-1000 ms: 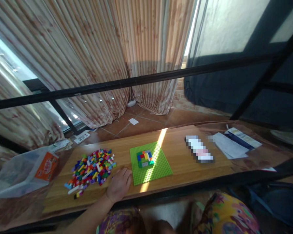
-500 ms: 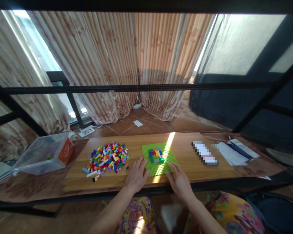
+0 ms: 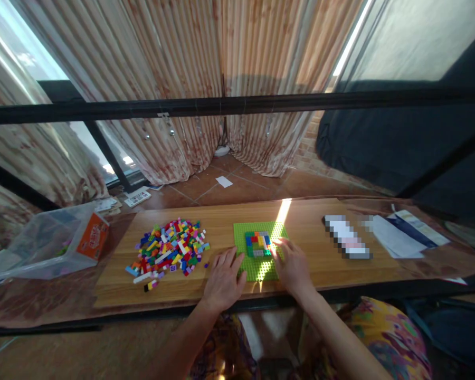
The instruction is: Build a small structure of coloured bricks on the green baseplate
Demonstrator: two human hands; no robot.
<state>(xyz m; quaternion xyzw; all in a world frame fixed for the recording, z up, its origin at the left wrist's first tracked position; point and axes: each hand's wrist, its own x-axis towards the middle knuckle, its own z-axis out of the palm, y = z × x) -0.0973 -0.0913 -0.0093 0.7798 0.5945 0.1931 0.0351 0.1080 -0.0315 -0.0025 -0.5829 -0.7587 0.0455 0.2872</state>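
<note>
A green baseplate (image 3: 245,270) lies on the wooden board before me. On it stands a low build of coloured bricks (image 3: 257,244), with blue, red, yellow, white, grey and green pieces around a green gap. My left hand (image 3: 224,279) rests at the plate's left edge, fingers stretched out, with nothing seen in it. My right hand (image 3: 295,266) lies over the plate's right side. Its fingertips reach the right end of the build, apart from the thumb, and I see no loose brick in them. A sunlit stripe crosses the plate there.
Left of the plate is a heap of loose bricks (image 3: 174,245). A clear plastic box (image 3: 55,237) with an orange label stands further left. A pixelated phone-like object (image 3: 346,237) and papers (image 3: 404,237) lie at the right. A dark metal bar (image 3: 229,105) spans the view beyond the board.
The baseplate has turned to lie straighter. My right hand has moved forward from the plate's lower right edge to the build, while my left stays beside the plate. The view has tilted down.
</note>
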